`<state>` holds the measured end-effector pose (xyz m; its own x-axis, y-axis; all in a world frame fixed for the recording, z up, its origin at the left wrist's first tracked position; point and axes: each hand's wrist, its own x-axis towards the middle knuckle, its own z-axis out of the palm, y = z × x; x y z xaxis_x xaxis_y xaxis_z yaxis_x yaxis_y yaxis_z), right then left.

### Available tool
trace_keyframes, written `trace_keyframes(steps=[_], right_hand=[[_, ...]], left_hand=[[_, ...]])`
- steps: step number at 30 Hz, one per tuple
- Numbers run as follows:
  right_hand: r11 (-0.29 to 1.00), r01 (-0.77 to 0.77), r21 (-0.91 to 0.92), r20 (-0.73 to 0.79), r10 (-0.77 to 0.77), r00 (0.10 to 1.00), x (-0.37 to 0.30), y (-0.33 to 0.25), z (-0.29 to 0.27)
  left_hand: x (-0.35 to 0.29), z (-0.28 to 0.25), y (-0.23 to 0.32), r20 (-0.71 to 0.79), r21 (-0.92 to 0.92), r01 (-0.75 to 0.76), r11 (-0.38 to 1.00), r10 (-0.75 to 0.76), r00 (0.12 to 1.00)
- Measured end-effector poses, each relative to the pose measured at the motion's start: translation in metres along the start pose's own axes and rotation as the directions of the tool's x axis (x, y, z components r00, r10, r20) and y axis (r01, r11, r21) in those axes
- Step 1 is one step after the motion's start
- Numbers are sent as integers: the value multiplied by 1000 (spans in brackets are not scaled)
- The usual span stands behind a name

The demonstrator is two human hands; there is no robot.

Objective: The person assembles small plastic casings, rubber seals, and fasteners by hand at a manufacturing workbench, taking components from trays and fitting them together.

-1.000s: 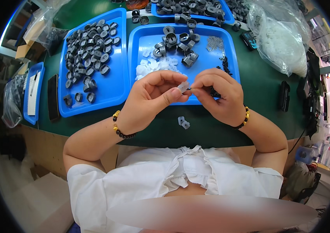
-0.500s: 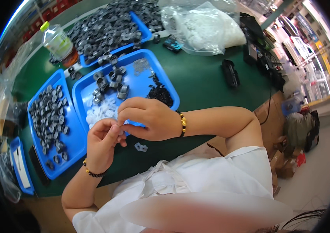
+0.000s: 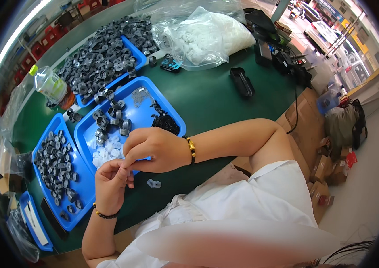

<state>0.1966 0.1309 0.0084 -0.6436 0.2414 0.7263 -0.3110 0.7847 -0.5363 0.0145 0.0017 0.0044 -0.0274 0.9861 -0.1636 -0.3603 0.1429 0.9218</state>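
Observation:
My left hand (image 3: 110, 187) and my right hand (image 3: 159, 149) meet at the fingertips over the near edge of a blue tray (image 3: 144, 115). Thumb and fingers of both are pinched together; whatever they hold is too small and covered to make out. Just beyond the fingers lies a heap of small translucent white plastic pieces (image 3: 107, 152) in this tray. It also holds dark grey round caps (image 3: 114, 118), tiny black parts (image 3: 167, 123) and small metallic bits (image 3: 140, 95). A loose whitish piece (image 3: 154, 183) rests on the green table below my right hand.
Left of my hands, a second blue tray (image 3: 82, 178) carries many grey caps. Behind, a large cap pile (image 3: 95, 58) spreads around another tray. A drink bottle (image 3: 50, 85), a clear bag of white parts (image 3: 211, 38) and a black case (image 3: 242, 82) stand farther back.
The whole view has shifted, so most table items appear lower and farther left. My hands stay pinched together, with the right fingertips now closer against the left ones.

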Motion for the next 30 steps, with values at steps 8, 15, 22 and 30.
trace_keyframes(steps=[8,15,22,30], right_hand=[[999,-32,13,-28,32,999,-1,-5,2],[995,-36,-98,-6,36,999,-5,-1,3],[984,-17,-176,12,20,1000,-6,-7,3],[980,6,-200,3,-5,1000,-8,2,4]], left_hand=[[-1,0,-1,14,39,-81,996,81,997],[0,6,-4,-6,342,-242,908,259,966],[-3,6,-3,-25,379,-242,893,271,962],[4,5,-3,-47,378,-179,908,212,976]])
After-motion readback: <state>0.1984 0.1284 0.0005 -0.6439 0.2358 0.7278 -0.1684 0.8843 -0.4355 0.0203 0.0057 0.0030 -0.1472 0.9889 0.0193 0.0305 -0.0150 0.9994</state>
